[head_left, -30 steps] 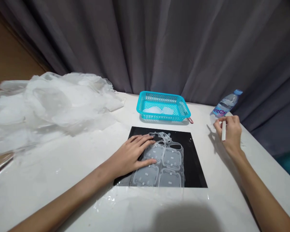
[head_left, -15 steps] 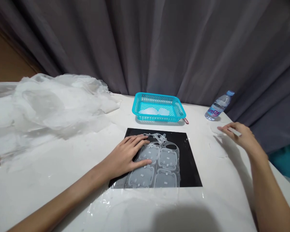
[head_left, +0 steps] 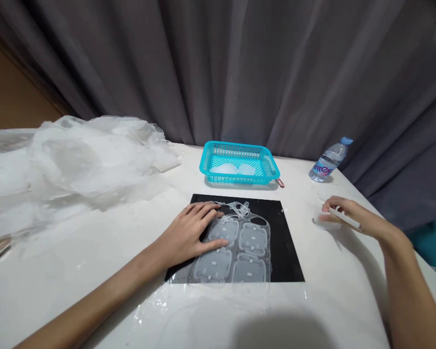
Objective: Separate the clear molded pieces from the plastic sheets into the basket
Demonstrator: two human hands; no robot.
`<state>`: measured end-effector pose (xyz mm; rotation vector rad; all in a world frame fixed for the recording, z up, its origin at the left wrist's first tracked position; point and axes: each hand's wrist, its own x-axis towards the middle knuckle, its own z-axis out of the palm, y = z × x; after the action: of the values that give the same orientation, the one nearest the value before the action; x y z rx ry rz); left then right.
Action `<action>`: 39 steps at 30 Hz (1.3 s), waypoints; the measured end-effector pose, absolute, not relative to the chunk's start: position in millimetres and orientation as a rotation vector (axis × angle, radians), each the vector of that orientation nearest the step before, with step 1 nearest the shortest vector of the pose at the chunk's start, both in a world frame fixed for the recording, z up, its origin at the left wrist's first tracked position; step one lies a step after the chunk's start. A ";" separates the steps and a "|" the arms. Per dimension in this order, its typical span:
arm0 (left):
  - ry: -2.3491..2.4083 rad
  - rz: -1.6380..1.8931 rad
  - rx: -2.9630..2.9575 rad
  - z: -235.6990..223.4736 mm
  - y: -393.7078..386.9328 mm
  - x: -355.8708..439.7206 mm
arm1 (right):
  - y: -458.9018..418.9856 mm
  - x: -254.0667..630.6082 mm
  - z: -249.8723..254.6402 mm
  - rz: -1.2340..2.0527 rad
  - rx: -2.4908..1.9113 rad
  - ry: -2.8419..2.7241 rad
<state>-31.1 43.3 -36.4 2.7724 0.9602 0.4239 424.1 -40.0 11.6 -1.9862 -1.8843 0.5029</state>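
Presently we note our left hand [head_left: 192, 235] flat and spread, gripping nothing, over the black mat's [head_left: 287, 252] left edge and the clear panelled sheet [head_left: 253, 239] lying on it — our right hand [head_left: 356, 215], curled closed, holds a white stick [head_left: 344, 218] toward the table's [head_left: 334, 291] right edge.

— What premises are we in?
— We find a work area, home or workshop undetermined.
— Our evidence?
— We note a flat white table [head_left: 330, 276] bearing heaped sheer white sheeting [head_left: 76, 160], a black rectangular mat [head_left: 289, 261] and a turquoise perforated plastic basket [head_left: 240, 178], before a pleated dark-grey fabric curtain [head_left: 203, 63].
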 end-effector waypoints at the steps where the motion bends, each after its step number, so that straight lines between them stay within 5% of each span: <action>1: 0.984 0.463 2.737 -34.4 42.3 -30.2 | -39.4 412.3 16.9 0.540 -1.944 -1.919; 12: 0.673 0.603 1.347 -26.1 -5.7 12.2 | -37.9 232.9 -4.1 0.885 -1.255 -1.700; 24: 0.584 0.725 1.119 7.9 -2.5 0.7 | -11.9 311.9 -51.4 -0.178 -1.631 -2.328; 39: 0.597 0.660 1.088 8.1 2.2 -7.0 | 85.4 329.7 -63.3 -0.190 -2.198 -1.832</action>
<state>-7.0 2.2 8.1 1.0883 0.5968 0.6605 329.7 85.4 -63.3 -2.1979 -1.8320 -0.1895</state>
